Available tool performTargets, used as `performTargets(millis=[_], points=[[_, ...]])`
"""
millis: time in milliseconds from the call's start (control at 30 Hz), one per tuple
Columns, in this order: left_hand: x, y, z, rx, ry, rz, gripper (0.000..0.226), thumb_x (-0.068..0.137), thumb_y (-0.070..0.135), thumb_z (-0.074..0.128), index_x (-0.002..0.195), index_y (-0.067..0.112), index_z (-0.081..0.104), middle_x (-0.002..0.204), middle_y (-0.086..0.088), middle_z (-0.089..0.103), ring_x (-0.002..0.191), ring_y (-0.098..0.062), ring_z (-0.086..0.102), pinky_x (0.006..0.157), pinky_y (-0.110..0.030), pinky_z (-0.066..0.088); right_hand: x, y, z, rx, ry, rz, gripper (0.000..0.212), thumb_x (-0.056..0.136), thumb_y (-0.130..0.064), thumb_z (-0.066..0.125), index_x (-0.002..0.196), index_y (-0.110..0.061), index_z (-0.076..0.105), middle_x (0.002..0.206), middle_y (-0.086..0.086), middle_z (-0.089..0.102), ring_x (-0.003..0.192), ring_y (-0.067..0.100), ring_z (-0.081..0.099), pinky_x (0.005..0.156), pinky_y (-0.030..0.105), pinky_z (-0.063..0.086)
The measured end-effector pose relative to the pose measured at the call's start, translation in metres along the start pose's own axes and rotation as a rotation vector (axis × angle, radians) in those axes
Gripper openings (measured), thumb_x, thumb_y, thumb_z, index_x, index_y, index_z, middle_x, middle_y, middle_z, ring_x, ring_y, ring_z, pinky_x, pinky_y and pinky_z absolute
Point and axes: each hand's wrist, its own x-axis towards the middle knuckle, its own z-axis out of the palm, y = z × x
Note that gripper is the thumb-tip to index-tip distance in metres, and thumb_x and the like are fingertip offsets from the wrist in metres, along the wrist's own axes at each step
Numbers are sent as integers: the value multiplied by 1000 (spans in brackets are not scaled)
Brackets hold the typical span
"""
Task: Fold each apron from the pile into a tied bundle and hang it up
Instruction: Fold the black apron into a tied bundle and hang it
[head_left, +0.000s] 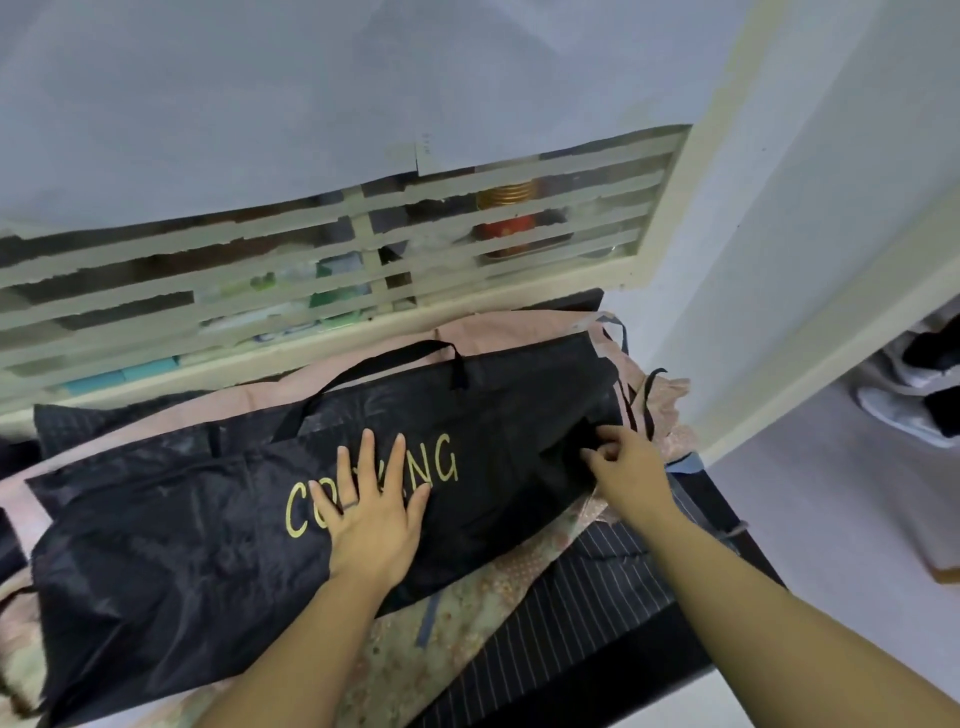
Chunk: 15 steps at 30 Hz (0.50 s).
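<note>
Nearest the lens, two bare forearms (291, 649) are stretched forward. The left hand (371, 514) is laid flat, fingers straight and spread, on the yellow lettering of a glossy black fabric apron (182, 545). This apron is spread lengthwise on top, with its black neck strap (374, 369) looped toward the cream louvred window (311, 291). A beige floral cloth apron (467, 623) and a dark pinstriped apron (587, 587) are seen beneath it. At the right end, the black apron's folded edge is pinched by the curled fingers of the right hand (631, 465), just beside thin black ties (647, 400).
</note>
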Motion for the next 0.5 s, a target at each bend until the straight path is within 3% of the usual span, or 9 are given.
performTargets(millis=[100, 133, 233, 367, 500], points=[[-1, 0, -1, -15, -2, -5, 62, 98, 54, 20, 150, 38, -10, 158, 6, -23, 143, -22, -27, 111, -54, -17, 0, -3, -36, 76, -108, -12, 22, 94, -12, 54, 110, -4, 68, 101, 16, 68, 86, 27, 61, 86, 38, 47], [0, 0, -1, -13, -2, -9, 61, 98, 54, 20, 150, 38, -9, 158, 7, -23, 143, -22, -26, 112, -55, -16, 0, -5, -52, 154, -119, -13, 19, 95, -11, 53, 101, -4, 69, 99, 19, 68, 86, 32, 62, 88, 41, 48], [0, 3, 0, -43, 4, -25, 61, 98, 55, 20, 151, 38, -6, 158, 7, -22, 144, -22, -25, 112, -55, -15, -3, 5, -90, 307, -145, 44, 19, 93, -6, 48, 83, 1, 63, 86, 14, 64, 81, 23, 58, 88, 39, 47], [-1, 8, 1, -28, -8, -14, 61, 98, 56, 19, 150, 39, -8, 158, 7, -23, 144, -22, -25, 112, -55, -16, -13, 25, -84, 192, -151, 168, 28, 70, -39, 47, 72, -11, 44, 74, 8, 39, 72, 22, 34, 71, 38, 32], [-2, 7, 0, -10, -3, 2, 62, 98, 56, 20, 150, 40, -9, 158, 6, -23, 144, -23, -25, 112, -56, -15, -12, 28, -65, 155, -102, 104, 39, 93, -40, 55, 74, -6, 61, 68, 5, 57, 62, 17, 49, 62, 30, 37]])
